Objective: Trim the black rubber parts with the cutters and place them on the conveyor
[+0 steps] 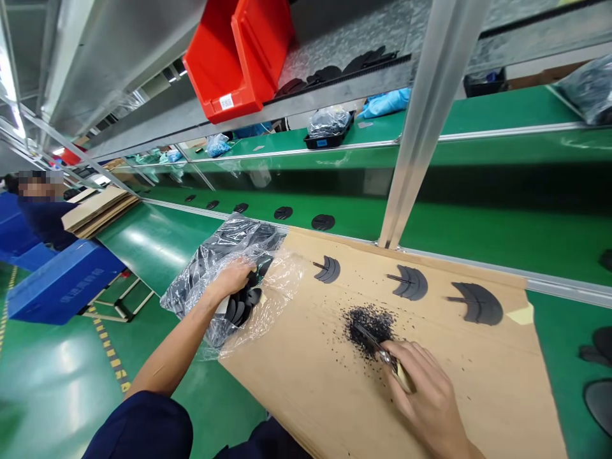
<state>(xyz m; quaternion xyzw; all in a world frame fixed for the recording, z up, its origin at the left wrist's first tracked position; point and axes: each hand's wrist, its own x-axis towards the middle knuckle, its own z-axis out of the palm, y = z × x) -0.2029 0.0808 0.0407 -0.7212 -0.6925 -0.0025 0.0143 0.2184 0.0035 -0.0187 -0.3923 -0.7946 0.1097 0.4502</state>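
My left hand (pixel 235 275) reaches into a clear plastic bag (pixel 215 261) full of black fan-shaped parts (pixel 241 306), with its fingers curled around some of them. My right hand (pixel 423 389) rests on a brown cardboard sheet (pixel 310 376) and grips a small cutting tool (pixel 382 356) with a yellowish handle. The tool's tip lies in a heap of black trimmings (pixel 368 322). Three stacks of black fan-shaped parts (pixel 327 269) (pixel 410 282) (pixel 475 303) lie in a row on the far part of the cardboard.
A green conveyor belt (pixel 478 229) runs behind the cardboard, carrying black round parts (pixel 323 222). A metal post (pixel 421 121) rises from its edge. Red bins (pixel 239 57) sit on the shelf above. A person (pixel 41 210) and blue crates (pixel 57 284) are at the left.
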